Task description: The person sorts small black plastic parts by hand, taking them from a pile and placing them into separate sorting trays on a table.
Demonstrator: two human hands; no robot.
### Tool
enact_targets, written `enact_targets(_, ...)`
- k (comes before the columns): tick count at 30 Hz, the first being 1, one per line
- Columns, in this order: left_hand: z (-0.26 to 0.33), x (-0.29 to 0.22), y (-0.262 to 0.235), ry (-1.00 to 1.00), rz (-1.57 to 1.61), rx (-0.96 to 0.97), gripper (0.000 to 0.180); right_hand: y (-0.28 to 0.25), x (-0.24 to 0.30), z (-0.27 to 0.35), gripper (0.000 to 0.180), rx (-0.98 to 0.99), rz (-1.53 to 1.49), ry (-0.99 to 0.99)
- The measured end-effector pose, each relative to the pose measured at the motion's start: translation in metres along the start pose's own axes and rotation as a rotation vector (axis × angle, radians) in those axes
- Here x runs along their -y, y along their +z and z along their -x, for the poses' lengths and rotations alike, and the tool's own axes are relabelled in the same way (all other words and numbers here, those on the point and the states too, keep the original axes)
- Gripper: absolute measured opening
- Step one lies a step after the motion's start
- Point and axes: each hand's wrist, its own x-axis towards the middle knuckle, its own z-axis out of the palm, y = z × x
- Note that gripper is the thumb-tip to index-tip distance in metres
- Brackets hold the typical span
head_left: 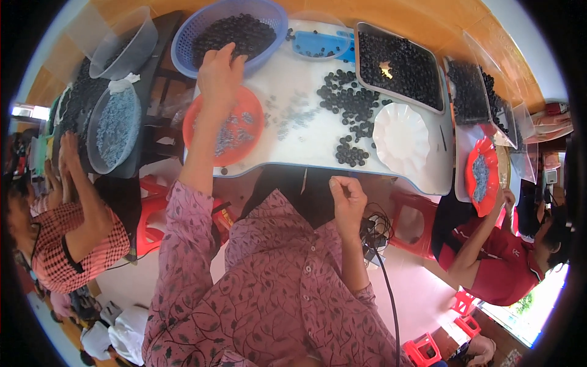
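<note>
While left hand (220, 76) reaches the blue basket (186, 37), grip contents hidden, right hand (347, 197) fisted, contents unclear.

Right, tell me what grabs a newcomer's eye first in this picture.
The scatter of small dark round pieces across the white table, with more heaped in the blue basket at its far left corner. The left hand reaches to that basket's rim, above the orange plate; the right hand hangs closed at the table's near edge.
</note>
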Motion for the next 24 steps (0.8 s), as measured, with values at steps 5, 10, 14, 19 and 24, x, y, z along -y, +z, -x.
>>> enact_targets(5, 0.078, -0.05, 0.015, 0.277, 0.255, 0.066, 0.016, -0.006, 0.003, -0.012, 0.008, -0.115, 0.201, -0.139)
enact_targets(10, 0.147, -0.092, 0.054, 0.225, 0.515, 0.296, 0.015, -0.008, 0.002, -0.019, 0.013, -0.143, 0.304, -0.235)
enact_targets(14, 0.159, -0.108, 0.064, 0.243, 0.527, 0.399, 0.018, -0.005, 0.002, -0.025, 0.016, -0.153, 0.356, -0.227)
enact_targets(19, 0.16, -0.105, 0.067, 0.305, 0.41, 0.478, 0.02, -0.002, 0.005, -0.031, 0.017, -0.154, 0.39, -0.185)
enact_targets(24, 0.158, -0.097, 0.065, 0.197, 0.415, 0.504, 0.021, -0.005, 0.0, -0.034, 0.015, -0.174, 0.411, -0.247)
